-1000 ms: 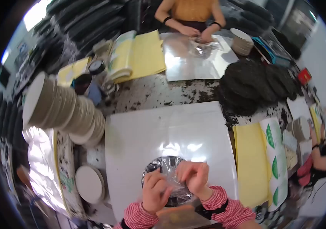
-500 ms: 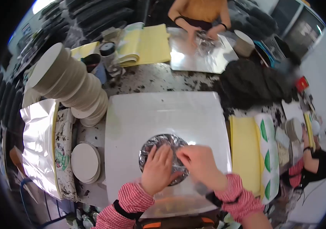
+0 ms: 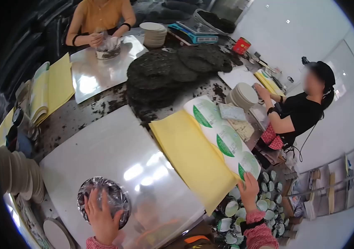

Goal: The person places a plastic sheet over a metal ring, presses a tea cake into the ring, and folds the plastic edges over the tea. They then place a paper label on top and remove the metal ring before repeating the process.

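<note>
My left hand (image 3: 103, 218) lies with spread fingers on a dark round cake (image 3: 117, 199) wrapped in clear, crinkled plastic. The cake rests near the front left of a shiny white board (image 3: 90, 149). Off to the right, my right hand (image 3: 249, 194) touches the near end of a white paper sheet (image 3: 228, 141) printed with green-and-white round labels. Its fingers reach over the paper and the thumb stands apart. Beside that sheet lies a stack of yellow paper (image 3: 191, 155).
Stacked dark round cakes (image 3: 164, 74) lie beyond the board. Pale discs (image 3: 19, 174) are piled at left. One co-worker (image 3: 102, 20) handles a plastic-covered item across the table; another person (image 3: 295, 112) works at right. Several green-and-white containers (image 3: 231, 207) stand below the table edge.
The view has swung to the right. My right hand has left the wrapped cake and moved to the label sheet. My left hand has stayed on the cake.
</note>
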A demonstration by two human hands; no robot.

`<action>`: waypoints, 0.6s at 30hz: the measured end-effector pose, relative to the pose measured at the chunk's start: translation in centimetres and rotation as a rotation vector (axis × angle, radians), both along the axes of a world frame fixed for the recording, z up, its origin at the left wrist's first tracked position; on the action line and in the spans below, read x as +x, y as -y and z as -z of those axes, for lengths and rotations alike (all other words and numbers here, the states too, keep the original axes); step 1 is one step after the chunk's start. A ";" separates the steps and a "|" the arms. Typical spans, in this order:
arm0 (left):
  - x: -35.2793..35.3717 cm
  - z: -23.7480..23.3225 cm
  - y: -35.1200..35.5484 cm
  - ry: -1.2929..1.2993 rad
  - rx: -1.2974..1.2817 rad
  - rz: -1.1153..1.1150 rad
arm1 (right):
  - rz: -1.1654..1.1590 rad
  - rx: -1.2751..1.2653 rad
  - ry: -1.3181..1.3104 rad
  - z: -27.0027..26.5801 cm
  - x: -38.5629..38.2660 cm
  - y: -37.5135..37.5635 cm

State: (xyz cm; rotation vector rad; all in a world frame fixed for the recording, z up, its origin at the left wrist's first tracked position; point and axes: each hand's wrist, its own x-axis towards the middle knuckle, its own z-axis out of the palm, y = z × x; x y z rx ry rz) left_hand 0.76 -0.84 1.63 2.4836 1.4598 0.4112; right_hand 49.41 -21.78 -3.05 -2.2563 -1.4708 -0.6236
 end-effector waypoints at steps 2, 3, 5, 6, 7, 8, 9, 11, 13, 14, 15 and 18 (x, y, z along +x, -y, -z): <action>0.0 -0.1 0.0 -0.028 -0.017 -0.010 | 0.010 -0.091 0.071 0.3 -0.1 1.3; 0.1 -0.1 0.1 -0.037 -0.027 -0.006 | 0.013 -0.101 0.062 1.0 0.0 1.1; 0.0 -0.3 0.1 -0.033 -0.029 -0.015 | 0.043 0.025 -0.022 2.7 0.5 -0.2; 0.0 -0.3 0.1 -0.032 -0.022 -0.009 | 0.058 0.066 -0.033 2.7 0.5 -0.5; 0.1 -0.4 0.0 -0.036 -0.016 -0.019 | 0.047 0.072 -0.038 3.0 1.0 -0.6; 0.1 -0.4 0.0 -0.038 -0.023 -0.020 | 0.109 0.153 -0.234 3.3 1.6 -0.2; 0.1 -0.5 0.1 -0.039 -0.033 -0.015 | 0.177 0.229 -0.429 3.5 1.9 0.2; 0.1 -0.4 0.0 -0.032 -0.017 -0.016 | 0.291 0.305 -0.573 1.0 2.7 -1.3; 0.4 -0.1 0.3 -0.026 -0.009 -0.016 | 0.464 0.009 -0.558 -1.4 6.6 0.2; 0.5 0.1 0.4 -0.031 -0.015 -0.024 | 0.258 0.504 -0.733 -0.8 12.1 2.6; 0.2 0.1 0.4 -0.049 -0.011 -0.062 | 0.608 0.349 -0.426 -9.1 11.7 1.6; 0.2 -0.7 0.4 -0.053 -0.051 -0.054 | 0.372 0.721 -0.042 -19.3 14.3 1.8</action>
